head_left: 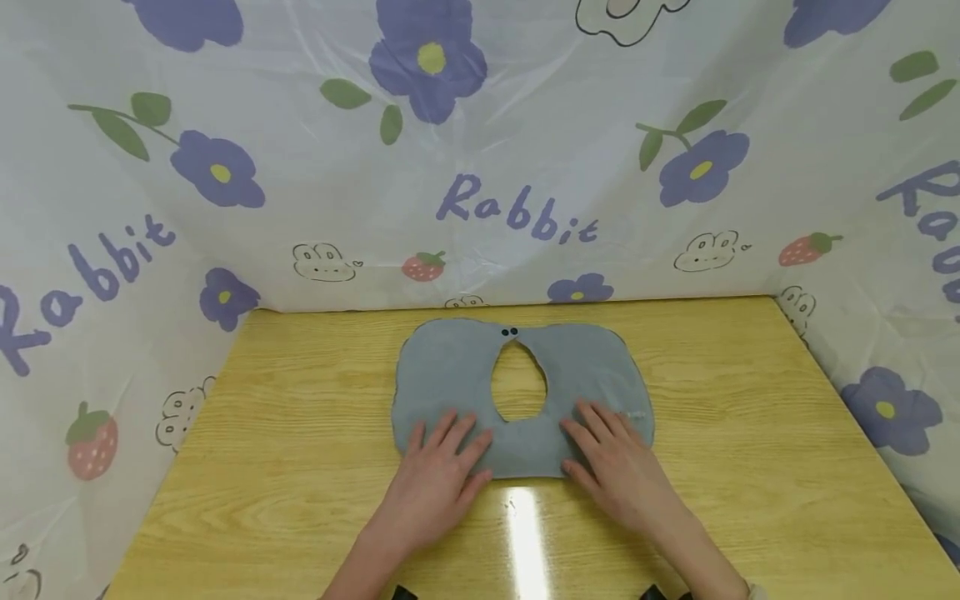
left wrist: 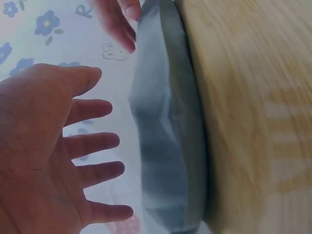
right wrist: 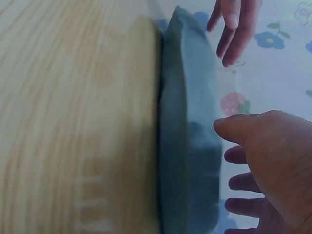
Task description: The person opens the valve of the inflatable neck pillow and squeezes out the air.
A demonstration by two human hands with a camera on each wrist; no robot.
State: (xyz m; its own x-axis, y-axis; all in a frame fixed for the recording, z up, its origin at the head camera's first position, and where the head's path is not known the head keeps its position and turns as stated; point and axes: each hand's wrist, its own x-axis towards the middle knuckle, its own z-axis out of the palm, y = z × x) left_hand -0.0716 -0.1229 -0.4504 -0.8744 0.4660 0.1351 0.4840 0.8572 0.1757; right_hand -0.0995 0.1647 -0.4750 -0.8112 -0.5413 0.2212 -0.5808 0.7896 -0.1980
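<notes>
Loosely spread, my left hand point(head_left: 437, 473) hovers just over the grey neck pillow point(head_left: 446, 367), which lies beneath and ahead of it; my right hand point(head_left: 624, 477) is also spread, thumb contact unclear. Even, flat pressure should prevent skewing.

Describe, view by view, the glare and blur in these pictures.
Head: a white glare streak on the table just below the cushion, with the lettering on the cloth readable; left wrist: table grain soft, cloth pale and washed-out; right wrist: table blurred too, faint pale bars at lower left.
</notes>
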